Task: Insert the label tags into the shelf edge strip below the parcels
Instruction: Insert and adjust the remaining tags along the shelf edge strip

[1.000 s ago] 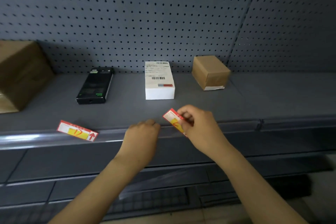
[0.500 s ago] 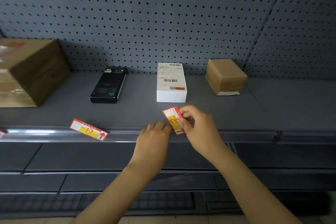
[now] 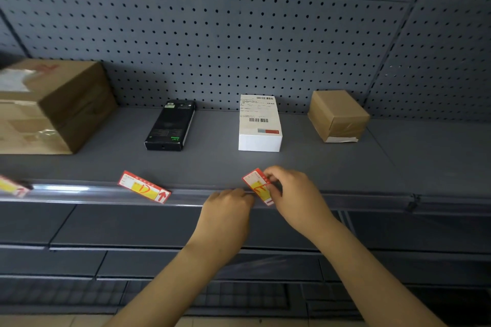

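My right hand (image 3: 295, 195) pinches a red, white and yellow label tag (image 3: 258, 186) marked E, held nearly upright, its lower end against the clear shelf edge strip (image 3: 87, 192) just below the white parcel (image 3: 259, 122). My left hand (image 3: 227, 210) rests curled on the strip right beside the tag, fingertips on its edge. A second tag marked D (image 3: 143, 186) lies tilted across the strip below the black parcel (image 3: 170, 125). A third tag (image 3: 12, 186) shows at the far left edge, blurred.
A large brown carton (image 3: 50, 105) stands at the left of the grey shelf (image 3: 398, 164) and a small brown box (image 3: 338, 115) at the right. Pegboard forms the back wall. Lower grey shelves lie below the strip.
The tag in my right hand has turned more upright and come down onto the strip. My left hand has closed in beside it. The view has shifted left.
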`<state>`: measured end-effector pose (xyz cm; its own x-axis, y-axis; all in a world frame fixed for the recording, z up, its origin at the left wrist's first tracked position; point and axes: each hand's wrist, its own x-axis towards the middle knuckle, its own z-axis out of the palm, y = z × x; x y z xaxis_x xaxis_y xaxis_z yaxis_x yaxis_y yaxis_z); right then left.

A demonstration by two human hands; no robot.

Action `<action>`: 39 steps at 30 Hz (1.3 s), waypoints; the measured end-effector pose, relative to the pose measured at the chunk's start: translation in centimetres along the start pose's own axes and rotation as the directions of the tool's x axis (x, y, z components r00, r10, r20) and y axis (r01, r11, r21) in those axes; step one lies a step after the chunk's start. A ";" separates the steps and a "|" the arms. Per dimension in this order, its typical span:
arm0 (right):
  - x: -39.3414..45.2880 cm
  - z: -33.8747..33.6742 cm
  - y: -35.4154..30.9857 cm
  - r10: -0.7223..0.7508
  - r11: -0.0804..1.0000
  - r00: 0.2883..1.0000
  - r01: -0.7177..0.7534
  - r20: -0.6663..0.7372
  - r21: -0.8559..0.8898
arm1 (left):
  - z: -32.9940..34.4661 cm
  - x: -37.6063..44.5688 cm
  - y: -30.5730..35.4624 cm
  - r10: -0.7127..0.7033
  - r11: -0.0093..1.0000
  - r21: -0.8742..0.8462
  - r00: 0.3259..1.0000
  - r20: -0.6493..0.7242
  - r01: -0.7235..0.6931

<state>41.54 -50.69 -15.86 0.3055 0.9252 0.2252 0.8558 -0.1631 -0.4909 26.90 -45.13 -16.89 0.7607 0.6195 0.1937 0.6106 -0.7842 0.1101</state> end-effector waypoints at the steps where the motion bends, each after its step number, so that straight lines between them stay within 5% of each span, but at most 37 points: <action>1: 0.0 -0.1 0.0 0.006 1.000 1.000 -0.006 0.014 -0.012 | -0.1 -0.3 -0.1 -0.014 1.000 0.008 1.000 0.008 0.014; 6: -0.1 -0.8 -1.2 -0.007 1.000 0.997 0.006 -0.071 -0.014 | -1.6 -1.5 -2.0 -0.087 0.996 0.029 0.996 -0.021 0.087; 10: 0.1 -0.6 -4.5 -0.155 0.988 0.972 0.152 -0.179 -0.032 | -3.7 -2.8 -3.9 -0.170 0.985 -0.032 0.980 -0.102 0.168; 23: 3.0 7.9 -21.7 -0.444 0.895 0.885 0.432 0.138 0.112 | -10.3 -12.8 -19.0 -0.509 0.850 0.015 0.829 -0.232 0.527; 39: 10.0 22.5 -46.7 -0.671 0.739 0.723 0.630 0.167 0.241 | -18.0 -26.3 -41.5 -0.702 0.660 0.097 0.658 -0.271 0.745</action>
<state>-4.72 -26.11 -9.64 -0.4227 0.8353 0.3515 0.7238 0.5445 -0.4237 -22.42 -29.45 -9.05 0.0120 0.9493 0.3143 0.9910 -0.0531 0.1226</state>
